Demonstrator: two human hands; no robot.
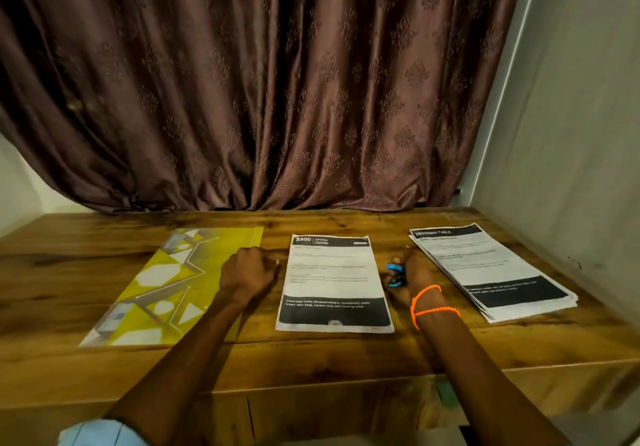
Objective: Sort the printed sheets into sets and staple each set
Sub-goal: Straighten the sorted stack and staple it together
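Sheets [334, 283] between curled left hand [246, 274] and right hand [414, 277] gripping stapler [394, 276]; stapling next, probably.

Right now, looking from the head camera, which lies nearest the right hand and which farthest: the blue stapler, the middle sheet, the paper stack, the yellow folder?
From the right hand:
1. Blue stapler, gripped in its fingers.
2 and 3. Middle sheet to its left and paper stack to its right: too close to call.
4. Yellow folder, far left.
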